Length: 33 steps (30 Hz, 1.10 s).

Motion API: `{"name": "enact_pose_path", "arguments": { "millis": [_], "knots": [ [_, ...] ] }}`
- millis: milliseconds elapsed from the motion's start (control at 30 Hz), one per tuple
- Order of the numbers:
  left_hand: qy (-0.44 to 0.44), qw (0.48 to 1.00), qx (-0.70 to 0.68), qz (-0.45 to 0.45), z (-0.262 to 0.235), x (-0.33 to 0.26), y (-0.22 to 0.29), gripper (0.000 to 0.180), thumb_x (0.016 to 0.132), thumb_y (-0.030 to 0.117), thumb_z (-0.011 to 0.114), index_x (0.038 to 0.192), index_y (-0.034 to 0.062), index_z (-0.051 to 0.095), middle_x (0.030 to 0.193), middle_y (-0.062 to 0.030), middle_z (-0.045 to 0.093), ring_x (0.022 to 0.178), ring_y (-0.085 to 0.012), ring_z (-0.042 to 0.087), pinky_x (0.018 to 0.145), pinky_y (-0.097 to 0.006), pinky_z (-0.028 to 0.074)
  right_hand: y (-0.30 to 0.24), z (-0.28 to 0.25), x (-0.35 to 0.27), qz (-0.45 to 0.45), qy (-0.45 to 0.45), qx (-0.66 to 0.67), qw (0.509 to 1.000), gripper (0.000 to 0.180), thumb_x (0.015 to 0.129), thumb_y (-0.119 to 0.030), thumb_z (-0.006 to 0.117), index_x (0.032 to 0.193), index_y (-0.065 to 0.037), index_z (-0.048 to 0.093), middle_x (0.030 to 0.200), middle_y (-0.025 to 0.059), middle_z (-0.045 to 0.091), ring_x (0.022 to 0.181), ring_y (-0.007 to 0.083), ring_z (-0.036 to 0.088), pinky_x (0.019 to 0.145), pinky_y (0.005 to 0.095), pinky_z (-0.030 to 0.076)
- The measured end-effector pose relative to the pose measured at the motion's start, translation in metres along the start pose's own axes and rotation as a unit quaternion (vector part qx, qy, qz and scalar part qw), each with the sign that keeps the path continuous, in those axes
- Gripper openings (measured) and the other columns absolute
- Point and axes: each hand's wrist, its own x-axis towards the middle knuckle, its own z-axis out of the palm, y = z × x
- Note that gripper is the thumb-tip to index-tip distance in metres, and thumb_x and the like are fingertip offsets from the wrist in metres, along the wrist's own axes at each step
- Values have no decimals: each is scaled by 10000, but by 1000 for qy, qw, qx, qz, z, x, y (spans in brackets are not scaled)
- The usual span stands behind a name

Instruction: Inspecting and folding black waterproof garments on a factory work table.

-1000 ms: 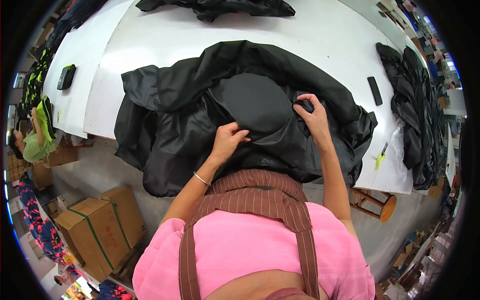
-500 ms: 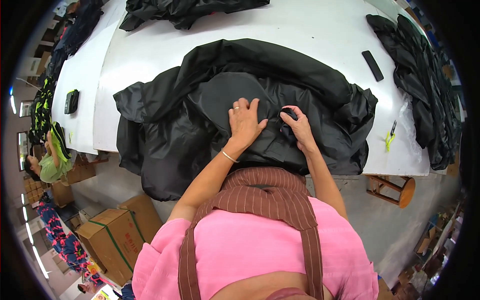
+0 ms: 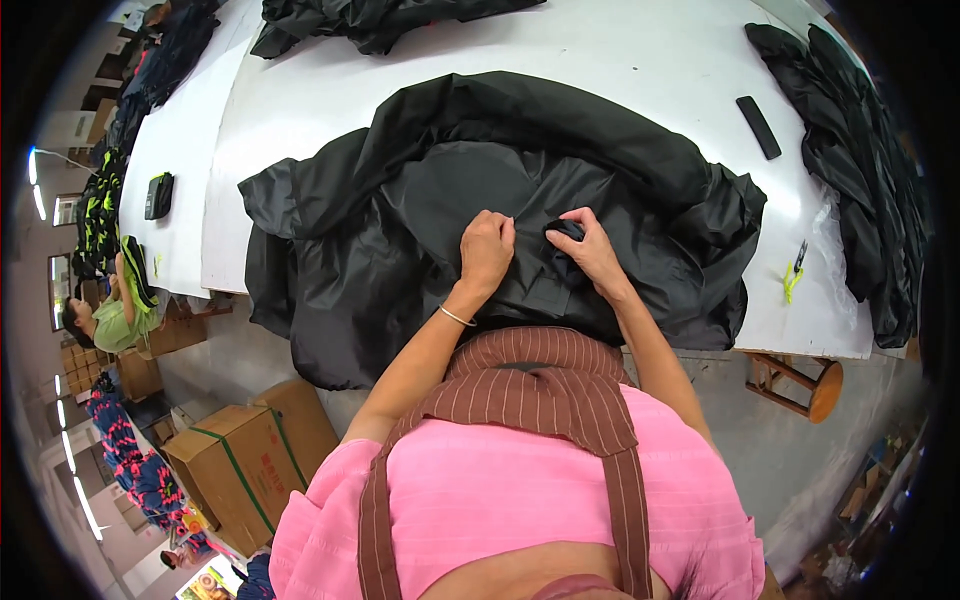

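Note:
A large black jacket [image 3: 400,210] lies spread over the near edge of a white table [image 3: 620,70], part of it hanging down over the side. My left hand [image 3: 487,250] presses on the jacket's front panel with curled fingers. Just to its right, my right hand [image 3: 592,250] pinches a small bunched fold of the black fabric [image 3: 563,232]. The two hands are almost touching. A thin bracelet sits on my left wrist.
More black garments lie at the table's far edge [image 3: 380,20] and in a pile at the right [image 3: 860,170]. A black flat device [image 3: 758,126] and a yellow-green clipper [image 3: 795,272] rest on the table. Cardboard boxes [image 3: 240,460] and a wooden stool [image 3: 800,380] stand on the floor. Another person [image 3: 110,315] works at the left.
Both hands have drawn together toward the jacket's middle; the right came in from the right side and now pinches a fold. The view has shifted slightly.

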Motion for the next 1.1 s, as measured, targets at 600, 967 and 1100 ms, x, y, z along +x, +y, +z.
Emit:
{"name": "enact_pose_path", "arguments": {
  "millis": [600, 967, 1100],
  "knots": [
    [55, 841, -472, -260, 1, -18, -3, 130, 861, 79, 632, 885, -43, 672, 709, 23, 623, 654, -31, 487, 600, -213, 418, -50, 18, 53, -81, 32, -120, 989, 289, 752, -165, 744, 1000, -50, 650, 813, 48, 651, 749, 118, 596, 679, 243, 472],
    [83, 871, -430, -222, -1, -18, 4, 125, 864, 85, 611, 870, -33, 650, 670, -12, 620, 618, -52, 507, 578, -230, 424, -65, 29, 57, -245, 54, -323, 912, 306, 683, -112, 770, 945, -38, 630, 1005, 140, 584, 908, 321, 592, 790, 371, 483],
    [65, 885, -408, -213, -4, -19, 1, 115, 844, 80, 616, 862, -27, 652, 654, -32, 613, 615, -61, 516, 575, -238, 429, -62, 37, 49, -236, -128, -270, 924, 281, 700, -90, 751, 949, -37, 632, 928, 141, 610, 902, 298, 599, 790, 346, 472]
  ]
}}
